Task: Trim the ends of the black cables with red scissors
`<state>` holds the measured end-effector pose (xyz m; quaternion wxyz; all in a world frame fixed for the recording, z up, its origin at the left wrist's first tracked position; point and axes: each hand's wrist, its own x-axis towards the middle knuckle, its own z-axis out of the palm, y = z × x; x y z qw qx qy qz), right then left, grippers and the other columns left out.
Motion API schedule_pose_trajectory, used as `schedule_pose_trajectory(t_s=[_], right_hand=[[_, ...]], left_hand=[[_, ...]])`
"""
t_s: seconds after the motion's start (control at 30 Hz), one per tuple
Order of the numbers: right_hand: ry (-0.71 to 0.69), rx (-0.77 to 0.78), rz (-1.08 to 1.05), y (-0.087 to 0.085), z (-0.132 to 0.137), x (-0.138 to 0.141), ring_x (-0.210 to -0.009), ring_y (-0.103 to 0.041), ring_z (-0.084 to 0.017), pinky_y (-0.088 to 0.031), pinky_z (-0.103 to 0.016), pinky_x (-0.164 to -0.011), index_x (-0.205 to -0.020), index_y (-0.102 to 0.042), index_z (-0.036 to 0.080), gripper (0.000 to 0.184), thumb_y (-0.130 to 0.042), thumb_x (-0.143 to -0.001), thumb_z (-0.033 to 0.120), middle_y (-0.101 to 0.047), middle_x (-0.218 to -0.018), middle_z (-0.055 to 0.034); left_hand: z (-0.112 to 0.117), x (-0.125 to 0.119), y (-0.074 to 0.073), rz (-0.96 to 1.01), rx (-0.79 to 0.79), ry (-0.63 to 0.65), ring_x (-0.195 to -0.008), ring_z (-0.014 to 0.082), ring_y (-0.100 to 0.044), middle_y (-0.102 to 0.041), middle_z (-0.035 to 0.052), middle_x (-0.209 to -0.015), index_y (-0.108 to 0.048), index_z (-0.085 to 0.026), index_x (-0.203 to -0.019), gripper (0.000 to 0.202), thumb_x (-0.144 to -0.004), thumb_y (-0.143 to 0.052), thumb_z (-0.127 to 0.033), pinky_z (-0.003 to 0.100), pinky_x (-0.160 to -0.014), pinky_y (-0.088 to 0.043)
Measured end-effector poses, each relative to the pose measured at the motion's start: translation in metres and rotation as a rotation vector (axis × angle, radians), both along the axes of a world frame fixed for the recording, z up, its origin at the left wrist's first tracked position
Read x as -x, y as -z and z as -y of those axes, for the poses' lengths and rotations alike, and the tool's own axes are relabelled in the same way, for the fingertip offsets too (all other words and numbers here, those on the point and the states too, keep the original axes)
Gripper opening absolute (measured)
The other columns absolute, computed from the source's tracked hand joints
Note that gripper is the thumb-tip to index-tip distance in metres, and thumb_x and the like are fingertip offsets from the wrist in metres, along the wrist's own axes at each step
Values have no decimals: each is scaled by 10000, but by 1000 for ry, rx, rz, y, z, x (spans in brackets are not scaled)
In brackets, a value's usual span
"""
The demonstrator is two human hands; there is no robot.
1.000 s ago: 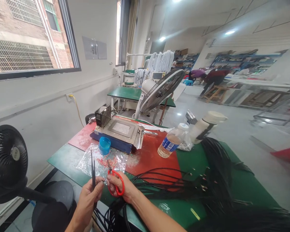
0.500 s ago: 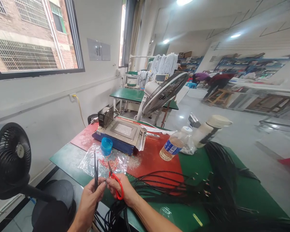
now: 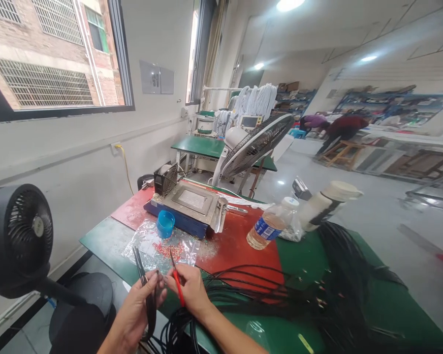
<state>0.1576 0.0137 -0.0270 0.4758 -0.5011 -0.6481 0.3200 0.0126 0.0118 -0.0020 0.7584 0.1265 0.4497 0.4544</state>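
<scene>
My left hand (image 3: 138, 300) is closed around a bundle of thin black cables (image 3: 140, 263), whose ends stick up past the thumb. In my right hand (image 3: 192, 290) are red-handled scissors (image 3: 177, 282), with their tips pointing up and away. The fingertips of both hands come close together at a cable end, too small to make out clearly. Below the hands, more black cable (image 3: 175, 324) hangs in loops at the table's edge. Just beyond lies a clear plastic sheet (image 3: 140, 241) with small red bits (image 3: 170, 250) scattered on it.
A blue cup (image 3: 165, 225) stands before a dusty blue-based device (image 3: 186, 223). To the right are a bottle of liquid (image 3: 264, 228), a pale flask (image 3: 327, 204) and a large pile of black cables (image 3: 349, 275). A black fan (image 3: 20, 241) stands left; two people bend over far tables.
The scissors have turned so their handles show edge-on. My left hand has rolled, and the cable ends now lean left. The view has shifted slightly.
</scene>
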Motion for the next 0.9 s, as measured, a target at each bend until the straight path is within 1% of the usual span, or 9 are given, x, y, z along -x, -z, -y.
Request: schedule_pose_trajectory(t_s=[0.07,0.17,0.27,0.33,0.4,0.53,0.7,0.8,0.9], right_hand=[[31,-267,182,-1,3,0,-532,-457,-102,-300,-227,-503,-614,-582,141,363,-516,-857,403,-537,-569,-12],[7,-591,403,-3,6,1,-536,-456,-114,-285,-249,-499,-695,-594,151,319,-422,-911,312,-562,-594,-24],[-57,-774,558,-7,9,4,-574,-480,-122,-292,-264,-514,-864,-610,160,247,-386,-934,239,-612,-675,-27],[-82,-811,625,-9,10,5,-594,-490,-125,-282,-273,-511,-911,-605,156,220,-391,-935,202,-618,-696,-24],[-104,-829,670,-10,10,7,-606,-494,-129,-270,-282,-504,-910,-601,140,208,-398,-930,179,-611,-702,-27],[-120,-882,690,-7,10,9,-613,-498,-129,-266,-286,-504,-901,-596,122,202,-398,-922,158,-591,-689,-29],[-134,-873,642,-3,12,12,-602,-499,-124,-268,-276,-504,-918,-598,132,182,-418,-908,162,-592,-677,-27],[-115,-854,592,-4,15,13,-573,-493,-121,-274,-270,-500,-886,-600,155,175,-428,-905,178,-584,-644,-17],[-107,-859,520,-7,18,11,-569,-508,-126,-306,-271,-508,-899,-597,154,183,-418,-907,193,-598,-646,-23]], left_hand=[[0,1,-1,29,17,-7,-710,156,-654,-692,76,-804,-667,-108,-818,120,-712,-693,-57,272,-669,-555],[0,3,0,121,47,22,-652,141,-651,-701,69,-759,-674,-114,-816,77,-765,-640,-67,254,-639,-564],[-2,4,1,253,107,44,-614,130,-641,-697,73,-706,-678,-103,-781,75,-795,-609,-76,230,-617,-557],[-3,4,2,295,146,46,-584,121,-633,-699,84,-703,-680,-80,-779,80,-802,-603,-77,213,-580,-545],[-3,3,3,328,170,53,-526,103,-611,-683,76,-649,-679,-56,-758,97,-807,-598,-76,187,-522,-518],[-1,4,2,371,191,74,-456,80,-574,-640,59,-575,-670,-28,-715,196,-846,-531,-70,161,-463,-474],[0,10,-1,338,183,93,-647,165,-669,-691,118,-725,-680,-27,-844,166,-851,-529,-96,241,-602,-537],[0,13,2,365,155,111,-672,161,-670,-702,128,-765,-686,-41,-831,161,-847,-537,-100,231,-606,-529],[-1,14,9,390,100,133,-700,154,-666,-715,124,-795,-697,-52,-815,102,-805,-601,-86,218,-613,-519]])
